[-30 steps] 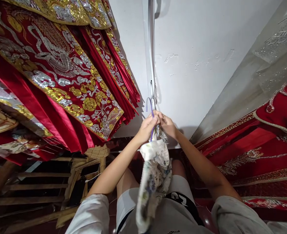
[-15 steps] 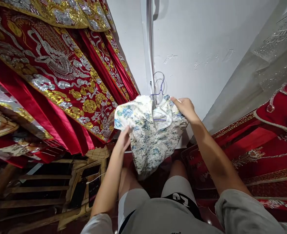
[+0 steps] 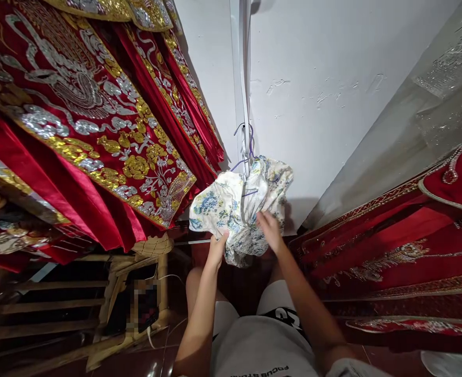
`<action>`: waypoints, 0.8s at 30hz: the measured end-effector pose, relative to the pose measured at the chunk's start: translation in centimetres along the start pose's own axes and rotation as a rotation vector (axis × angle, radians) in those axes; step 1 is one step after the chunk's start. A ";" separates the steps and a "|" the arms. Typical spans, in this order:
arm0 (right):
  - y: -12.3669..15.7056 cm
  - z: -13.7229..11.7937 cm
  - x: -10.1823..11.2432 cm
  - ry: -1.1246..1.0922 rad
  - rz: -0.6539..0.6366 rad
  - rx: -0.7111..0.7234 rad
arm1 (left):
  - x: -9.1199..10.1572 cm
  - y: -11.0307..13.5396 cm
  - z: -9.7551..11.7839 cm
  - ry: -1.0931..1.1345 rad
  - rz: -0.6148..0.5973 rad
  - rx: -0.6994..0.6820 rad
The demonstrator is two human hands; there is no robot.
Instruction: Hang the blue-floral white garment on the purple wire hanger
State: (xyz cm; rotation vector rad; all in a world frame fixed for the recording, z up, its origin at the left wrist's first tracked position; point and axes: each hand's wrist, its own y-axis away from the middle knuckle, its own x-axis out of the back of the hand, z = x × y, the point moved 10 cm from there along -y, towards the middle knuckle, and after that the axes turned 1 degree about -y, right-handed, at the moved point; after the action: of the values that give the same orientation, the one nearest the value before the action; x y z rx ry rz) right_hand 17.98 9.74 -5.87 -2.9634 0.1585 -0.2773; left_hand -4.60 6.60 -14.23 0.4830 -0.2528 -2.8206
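A white garment with a blue and green floral print (image 3: 215, 204) hangs on a purple wire hanger (image 3: 251, 139), below a white vertical strip (image 3: 243, 78) on the wall. My left hand (image 3: 217, 251) pinches its lower left side, thumb on top of the cloth. With fingers closed on the fabric, my right hand (image 3: 269, 230) is at the garment's front, right of the neckline. The lower cloth is bunched between both hands. My right fingertips are partly hidden in the folds.
Red cloths with gold and silver sequin embroidery (image 3: 136, 165) hang at the left. Beaded red garments (image 3: 395, 256) stand at the right. A bamboo rack or seat (image 3: 54, 303) with a phone-like dark object and a white cable (image 3: 151, 337) is at lower left. A white wall (image 3: 313, 52) rises ahead.
My right hand has moved from the garment's right shoulder down and inward to its front. My left hand has shifted lower and right. The cloth is more gathered, and the hanger has turned.
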 end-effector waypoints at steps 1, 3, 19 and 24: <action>1.5 3.0 -3.0 -0.088 -0.168 -0.179 | 0.0 0.3 0.0 0.003 0.008 0.001; 3.6 6.4 -5.9 -0.194 -0.232 -0.363 | -0.1 0.7 0.3 0.008 0.002 -0.004; 4.6 4.1 -5.2 -0.195 -0.262 -0.225 | -1.1 6.5 4.4 -0.666 0.342 -0.704; 5.0 2.4 -5.6 -0.201 -0.376 -0.266 | -6.0 4.7 0.9 -0.678 -0.036 -0.524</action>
State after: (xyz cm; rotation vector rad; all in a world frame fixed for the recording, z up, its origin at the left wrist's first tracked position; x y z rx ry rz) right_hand 12.51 5.86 -10.03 -3.2432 -0.4225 0.0021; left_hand 1.65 3.99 -10.53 -0.5871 0.3714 -2.8199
